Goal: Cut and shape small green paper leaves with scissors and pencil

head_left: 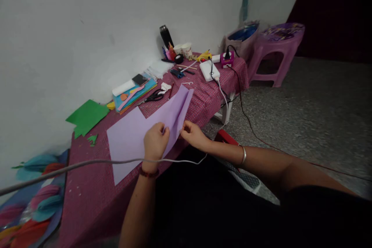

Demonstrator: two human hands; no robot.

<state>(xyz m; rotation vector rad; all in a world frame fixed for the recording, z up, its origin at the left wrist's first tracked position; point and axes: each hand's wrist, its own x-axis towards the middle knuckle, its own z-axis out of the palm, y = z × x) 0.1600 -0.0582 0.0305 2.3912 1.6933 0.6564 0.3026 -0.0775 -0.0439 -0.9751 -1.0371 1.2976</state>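
Observation:
A large sheet of light purple paper (pixel 129 135) lies on the cloth-covered table (pixel 90 186), its right part lifted and bent into a fold. My left hand (pixel 155 141) is closed over the middle of the sheet, thumb and forefinger curled at the paper. At the sheet's right edge, my right hand (pixel 194 135) pinches the paper near the bottom of the fold. Just beyond the sheet lie black-handled scissors (pixel 154 96), a crumpled white tissue (pixel 165 87) and a stack of coloured paper (pixel 135 95).
Green paper (pixel 88 116) lies at the left. A white cable (pixel 99 161) crosses in front of my left wrist. Farther back are a white power bank (pixel 209 70), paper cups (pixel 186 49) and a black bottle (pixel 166 37). A pink stool (pixel 276 52) stands on the floor.

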